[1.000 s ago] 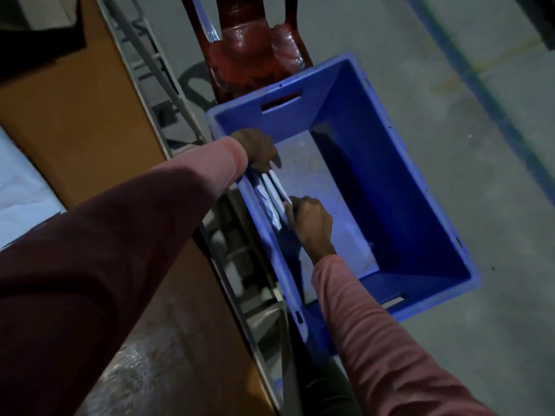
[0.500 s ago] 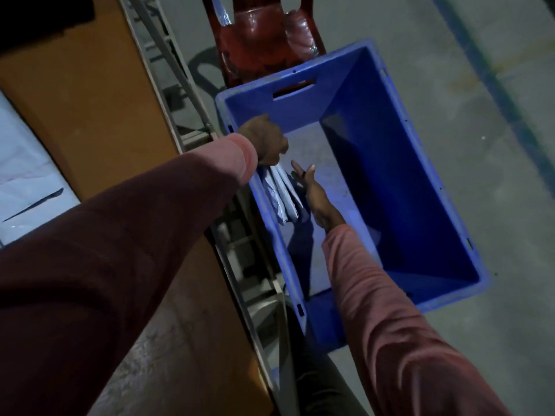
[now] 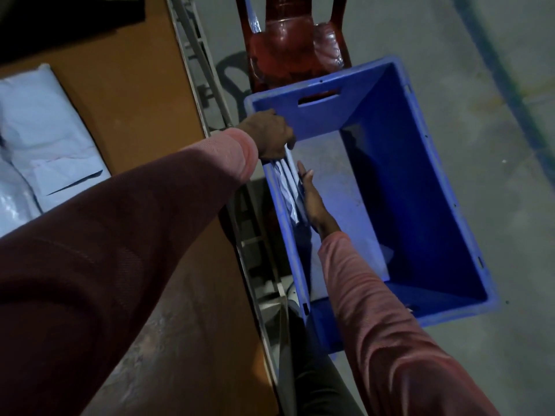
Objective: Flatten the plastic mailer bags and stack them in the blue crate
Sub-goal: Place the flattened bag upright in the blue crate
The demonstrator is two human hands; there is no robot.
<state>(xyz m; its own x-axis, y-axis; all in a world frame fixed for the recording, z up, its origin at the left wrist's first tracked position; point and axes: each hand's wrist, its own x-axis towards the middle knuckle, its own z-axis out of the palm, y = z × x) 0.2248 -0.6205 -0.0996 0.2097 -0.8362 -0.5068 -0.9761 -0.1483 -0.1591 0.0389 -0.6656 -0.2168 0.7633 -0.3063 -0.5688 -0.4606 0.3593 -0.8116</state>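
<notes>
- Against the 9 o'clock wall of the blue crate (image 3: 318, 121), a thin sheaf of white mailer bags (image 3: 286, 190) stands on edge rather than lying flat on the crate's bottom.
- The left hand (image 3: 267, 135) curls over the sheaf's top edge near the crate's 11 o'clock corner and grips the bags together.
- The right hand (image 3: 310, 199) is flat with straight fingers, laid against the sheaf's broad face from its 3 o'clock side, pressing it toward the wall.
- These bags look light, limp and slick. They will likely slide over one another, sag once released, and puff back up if air is trapped inside.
- A pinch across the whole top edge should hold the sheaf as one, while a flat palm on the broad face suits smoothing. A grip on a single corner risks fanning them out.
- More loose mailers (image 3: 45, 130) lie on the tabletop (image 3: 129, 70) at 9 o'clock of the view. A red plastic chair (image 3: 291, 52) stands at 12 o'clock, just behind the crate.
</notes>
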